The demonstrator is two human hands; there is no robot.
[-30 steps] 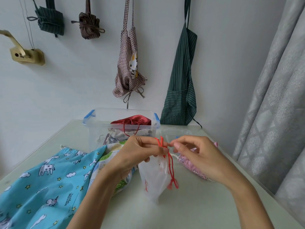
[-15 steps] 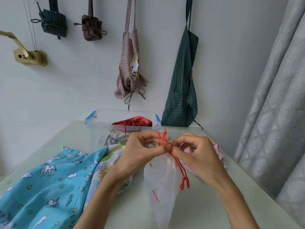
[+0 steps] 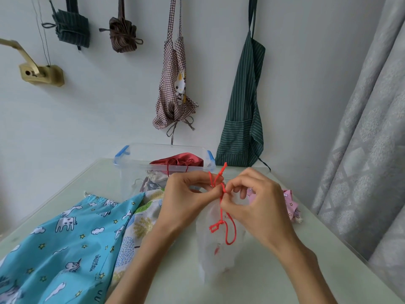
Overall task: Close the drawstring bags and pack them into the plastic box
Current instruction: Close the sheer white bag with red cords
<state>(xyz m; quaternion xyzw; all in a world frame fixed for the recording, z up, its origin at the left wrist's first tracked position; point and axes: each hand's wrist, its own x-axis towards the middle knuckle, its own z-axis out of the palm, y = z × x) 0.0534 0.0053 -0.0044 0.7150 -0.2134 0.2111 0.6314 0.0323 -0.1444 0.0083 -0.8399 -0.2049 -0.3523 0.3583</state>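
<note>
Pale green tabletop (image 3: 285, 279) pushed up against a white wall, grey curtain (image 3: 368, 150) down the right side. At the back of the table sits a clear plastic box (image 3: 133, 172) with blue clips, lid off, and it already has a shiny dark red bag (image 3: 182, 161) on top of some paler, crumpled fabric.

Up front, both hands are holding a small white drawstring bag (image 3: 217, 249), thin and slightly see-through, hanging from its gathered neck down to the table. The left hand (image 3: 186, 198) has thumb and fingertips pressed together on the red cord (image 3: 221, 207) at the neck; the right hand (image 3: 260, 202) is pinching the same cord right next to it, fingers curled in. One cord end sticks up between the hands, and a loop dangles down the front of the bag.

Left of that lies a big turquoise unicorn-print bag (image 3: 65, 244), flat, with a cream patterned bag (image 3: 140, 224) partly under it. A pink bag (image 3: 291, 205) peeks out behind the right hand, near the table's right edge. Bare tabletop is mostly at the front right.
</note>
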